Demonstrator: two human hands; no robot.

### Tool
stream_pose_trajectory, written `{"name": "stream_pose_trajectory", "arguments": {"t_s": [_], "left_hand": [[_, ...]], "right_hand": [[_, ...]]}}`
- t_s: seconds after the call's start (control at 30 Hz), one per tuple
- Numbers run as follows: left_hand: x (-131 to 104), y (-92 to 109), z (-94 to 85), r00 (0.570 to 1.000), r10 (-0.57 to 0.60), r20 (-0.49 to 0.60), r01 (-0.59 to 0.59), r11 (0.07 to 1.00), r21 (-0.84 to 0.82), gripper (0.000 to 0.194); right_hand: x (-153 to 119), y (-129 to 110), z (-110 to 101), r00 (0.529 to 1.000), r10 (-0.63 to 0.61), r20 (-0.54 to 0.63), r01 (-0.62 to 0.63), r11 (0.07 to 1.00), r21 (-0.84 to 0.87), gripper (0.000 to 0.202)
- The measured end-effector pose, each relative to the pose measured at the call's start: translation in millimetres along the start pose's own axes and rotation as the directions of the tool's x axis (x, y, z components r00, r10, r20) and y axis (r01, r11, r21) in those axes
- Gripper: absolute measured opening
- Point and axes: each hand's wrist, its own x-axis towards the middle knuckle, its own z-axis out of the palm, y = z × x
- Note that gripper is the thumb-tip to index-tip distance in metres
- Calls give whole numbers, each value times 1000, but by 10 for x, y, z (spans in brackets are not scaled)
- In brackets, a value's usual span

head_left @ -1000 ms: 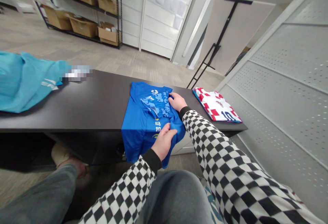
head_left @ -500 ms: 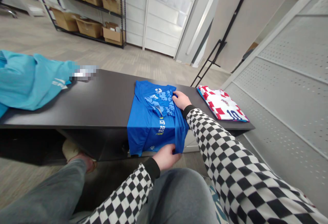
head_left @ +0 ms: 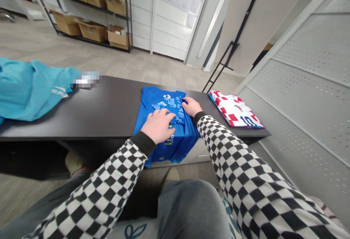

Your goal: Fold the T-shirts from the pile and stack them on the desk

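Note:
A blue shirt (head_left: 149, 98) lies on the dark table, its lower part hanging over the front edge. Its upper part shows a lighter blue cloud-like pattern and white print. My left hand (head_left: 159, 125) is over the middle of the shirt, fingers apart and bent, holding nothing. At the shirt's right side, my right hand (head_left: 191, 106) has its thumb and fingers pinched on the blue fabric.
On the table's (head_left: 115, 111) right end lies a folded red-and-white checked shirt (head_left: 232, 111). Light blue clothing (head_left: 30, 89) is heaped at the left. Beyond stand a shelf with cardboard boxes (head_left: 93, 30), an easel (head_left: 240, 31) and a perforated grey panel (head_left: 308, 74).
My left hand has let go of the shirt's lower right edge and moved up and left over its middle. The hanging fabric has dropped loose. My right hand stays at the shirt's right side.

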Motion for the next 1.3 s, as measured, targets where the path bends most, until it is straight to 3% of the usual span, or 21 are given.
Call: {"name": "stream_pose_trajectory", "arguments": {"t_s": [0.07, 0.2, 0.4, 0.57, 0.67, 0.77, 0.87, 1.03, 1.17, 1.3], "left_hand": [[64, -64, 115, 999, 48, 11, -48, 998, 35, 41], [140, -70, 180, 988, 126, -90, -120, 991, 64, 20], [158, -122, 5, 973, 150, -177, -136, 987, 85, 22], [130, -229, -37, 982, 123, -145, -99, 982, 161, 25], [103, -262, -13, 990, 81, -120, -58, 981, 186, 28], [73, -293, 37, 993, 55, -102, -38, 987, 157, 27], [82, -352, 110, 986, 106, -126, -98, 993, 67, 22], [322, -503, 53, 969, 179, -168, -190, 980, -54, 33], [655, -722, -123, 992, 100, -83, -103, 994, -33, 56], [842, -1074, -71, 991, 4, 135, -9, 999, 41, 70]], "right_hand": [[2, -1, 1, 1000, -4, -1, 4, 1000, 2, 54], [1, -12, -1, 1000, 8, 3, -8, 1000, 8, 54], [-9, -35, -13, 1000, 12, 1, -12, 1000, 3, 49], [13, -12, -17, 1000, -27, 13, 26, 998, 49, 56], [33, 5, -3, 1000, -20, 10, 19, 999, 41, 50], [46, 9, 7, 1000, 10, 4, -10, 999, 40, 49], [58, 16, 15, 999, 40, -29, -37, 995, 92, 51], [67, 33, 29, 997, 61, -42, -55, 990, 127, 52], [36, 30, 27, 998, 16, -62, -6, 988, 157, 61], [22, 19, 19, 1000, -4, 11, 3, 998, 64, 62]]}}
